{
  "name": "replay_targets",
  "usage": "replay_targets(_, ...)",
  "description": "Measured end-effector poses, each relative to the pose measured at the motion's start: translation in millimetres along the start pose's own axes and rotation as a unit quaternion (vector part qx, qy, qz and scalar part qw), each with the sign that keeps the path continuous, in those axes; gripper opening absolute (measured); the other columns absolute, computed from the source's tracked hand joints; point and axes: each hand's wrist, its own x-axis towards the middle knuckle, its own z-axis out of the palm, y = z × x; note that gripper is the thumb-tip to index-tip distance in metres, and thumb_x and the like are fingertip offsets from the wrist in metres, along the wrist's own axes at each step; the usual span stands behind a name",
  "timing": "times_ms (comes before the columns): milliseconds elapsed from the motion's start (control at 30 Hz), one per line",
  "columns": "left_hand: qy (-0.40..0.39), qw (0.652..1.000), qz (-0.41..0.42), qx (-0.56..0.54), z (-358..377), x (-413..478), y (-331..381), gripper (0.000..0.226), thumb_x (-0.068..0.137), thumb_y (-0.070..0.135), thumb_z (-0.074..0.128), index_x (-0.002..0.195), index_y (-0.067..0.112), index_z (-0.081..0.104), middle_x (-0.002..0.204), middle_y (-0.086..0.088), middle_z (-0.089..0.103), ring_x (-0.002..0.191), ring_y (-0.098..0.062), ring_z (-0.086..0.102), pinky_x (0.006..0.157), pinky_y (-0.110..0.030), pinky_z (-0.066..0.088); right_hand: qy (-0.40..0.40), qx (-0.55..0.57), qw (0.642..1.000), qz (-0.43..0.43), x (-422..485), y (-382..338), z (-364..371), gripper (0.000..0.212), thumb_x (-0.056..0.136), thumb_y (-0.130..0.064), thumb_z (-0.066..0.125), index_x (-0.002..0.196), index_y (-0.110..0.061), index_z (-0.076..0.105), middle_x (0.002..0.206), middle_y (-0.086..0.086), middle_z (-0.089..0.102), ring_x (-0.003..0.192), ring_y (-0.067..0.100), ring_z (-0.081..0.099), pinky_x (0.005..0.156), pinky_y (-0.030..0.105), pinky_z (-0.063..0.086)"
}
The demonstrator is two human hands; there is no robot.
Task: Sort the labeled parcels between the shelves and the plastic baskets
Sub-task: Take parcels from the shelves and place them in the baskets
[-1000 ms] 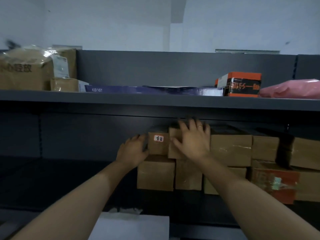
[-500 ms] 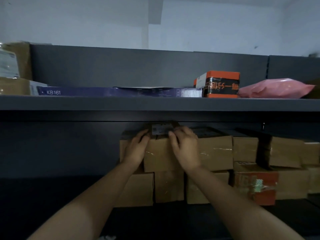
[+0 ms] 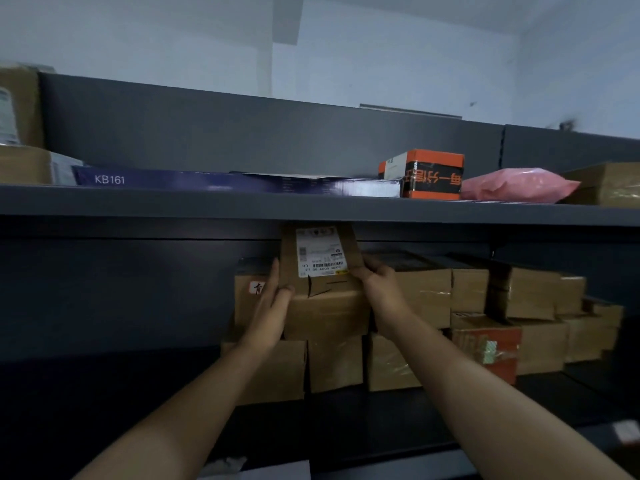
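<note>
- The upper shelf (image 3: 311,206), dark grey, runs across the whole view. Cardboard parcels sit at its left and right ends.
- The lower shelf (image 3: 571,403) carries a two-tier stack of brown boxes (image 3: 426,292) from its middle to its right end. One box (image 3: 485,344) in the bottom tier is red-printed.
- A long flat blue box (image 3: 242,183) marked KB161 lies along the front edge of the upper shelf, left of centre.
- The labeled parcel (image 3: 327,313), brown cardboard, is in the top tier of the stack at the middle of the lower shelf. It is tipped so its labelled face looks outward, with its top edge just under the upper shelf's front edge. Whether it rests on the boxes below cannot be told.
- A pink bag (image 3: 512,185) lies toward the right end of the upper shelf, just beside an orange and black box (image 3: 429,174).
- The left hand (image 3: 273,306) holds the parcel's left side, fingers running up the edge and thumb on the front, so its grip is closed on the parcel.
- The right hand (image 3: 377,278) pinches the parcel's right edge, its grip likewise closed on it.
- A white shipping label (image 3: 320,251) with a barcode covers the tipped face.
- A red-bordered sticker (image 3: 258,288) shows on the box beside the left hand.
</note>
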Motion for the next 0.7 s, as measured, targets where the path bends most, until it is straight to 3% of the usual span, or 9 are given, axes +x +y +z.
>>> replay_targets(100,0.014,1.0,0.008,-0.011,-5,-4,-1,0.052,0.101,0.014,0.034,0.149,0.028,0.021,0.123,0.016,0.03,0.112,0.0,0.031,0.089,-0.015,0.025,-0.024,0.02,0.998,0.056,-7,1,1,0.052,0.087,-0.034,0.065,0.135,-0.043,0.047,0.128,-0.004,0.053,0.115,0.027,0.052,0.103,0.052,0.042)
replay_targets(200,0.021,1.0,0.018,-0.01,-9,-6,-3,0.046,0.1,0.014,0.035,0.144,0.029,0.033,0.111,0.02,0.041,0.095,0.006,0.041,0.076,-0.01,0.034,-0.078,0.049,0.988,0.122,-19,2,-3,0.042,0.084,-0.039,0.068,0.118,-0.057,0.049,0.116,-0.006,0.054,0.106,0.027,0.053,0.093,0.056,0.047)
replay_targets(267,0.031,0.999,0.022,-0.012,-13,-3,-4,0.038,0.102,0.024,0.033,0.139,0.028,0.04,0.113,0.018,0.048,0.1,0.005,0.043,0.076,-0.008,0.033,-0.082,0.067,0.984,0.142,-23,7,-5,0.027,0.085,-0.042,0.065,0.106,-0.055,0.053,0.113,-0.003,0.055,0.103,0.027,0.054,0.083,0.049,0.052)
replay_targets(333,0.055,0.997,0.039,0.036,-17,6,-10,0.038,0.102,0.038,0.029,0.133,0.028,0.049,0.119,0.011,0.052,0.115,-0.006,0.043,0.085,-0.017,0.03,-0.042,0.081,0.985,0.147,-25,7,-2,0.031,0.086,-0.045,0.062,0.116,-0.042,0.052,0.109,0.001,0.055,0.096,0.024,0.054,0.075,0.039,0.051)
replay_targets(433,0.169,0.946,0.012,0.275,-27,23,-13,0.037,0.099,0.038,0.038,0.133,0.029,0.049,0.136,-0.003,0.044,0.125,-0.022,0.036,0.094,-0.033,0.023,0.01,0.077,0.985,0.156,-19,10,4,0.055,0.083,-0.053,0.062,0.13,-0.029,0.046,0.113,0.005,0.054,0.101,0.025,0.052,0.095,0.045,0.046)
replay_targets(500,0.196,0.932,-0.053,0.3,-35,37,-15,0.051,0.093,0.04,0.049,0.141,0.03,0.037,0.145,-0.01,0.031,0.131,-0.029,0.028,0.103,-0.043,0.023,0.028,0.079,0.983,0.161,-17,11,5,0.05,0.083,-0.055,0.062,0.121,-0.027,0.044,0.109,0.005,0.053,0.101,0.025,0.051,0.101,0.046,0.042)
replay_targets(600,0.181,0.955,-0.145,0.185,-45,62,-26,0.072,0.087,0.047,0.059,0.147,0.032,0.022,0.149,-0.015,0.022,0.134,-0.035,0.027,0.108,-0.049,0.025,0.045,0.081,0.982,0.165,-11,15,2,0.047,0.083,-0.055,0.061,0.117,-0.027,0.043,0.105,0.004,0.052,0.102,0.025,0.05,0.102,0.046,0.041)
replay_targets(700,0.159,0.961,-0.221,-0.054,-51,89,-49,0.09,0.065,0.057,0.074,0.141,0.023,0.04,0.142,-0.015,0.043,0.125,-0.037,0.045,0.104,-0.049,0.038,0.053,0.094,0.981,0.163,-12,14,1,0.044,0.086,-0.054,0.059,0.115,-0.026,0.042,0.094,0.002,0.05,0.085,0.019,0.048,0.086,0.04,0.043)
